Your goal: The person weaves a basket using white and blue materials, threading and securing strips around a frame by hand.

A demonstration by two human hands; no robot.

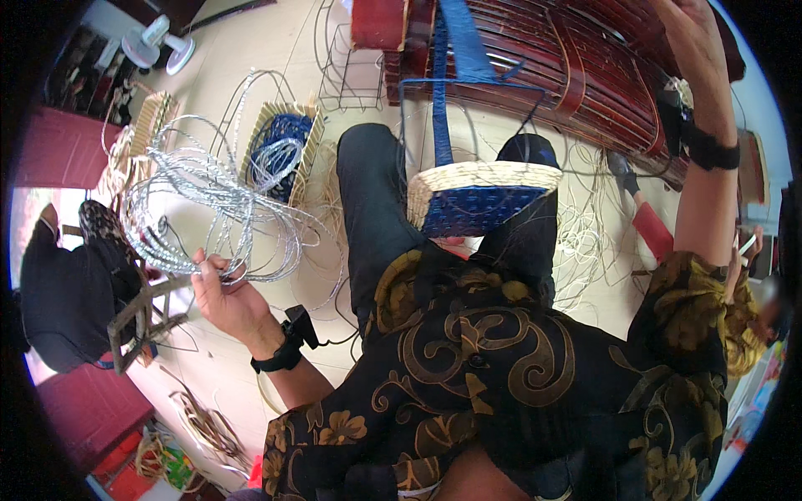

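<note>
Tiled floor (276, 37), crowded: loose cane strands, wire frames, a second half-woven basket (280, 146). Seated person, blue-and-cream woven basket (480, 196) resting between the knees, blue strip (455, 50) rising from it. Left hand (225, 296) out to the side, fingers (219, 269) pinching a springy coil of silver strand (209, 200). Right hand (697, 33) raised at frame edge; grip cannot be told.

Risks, judged: coil loops could spring loose and tangle, or snag the stool (138, 321); basket, unheld, could tip off the lap if the strip is tugged.
</note>
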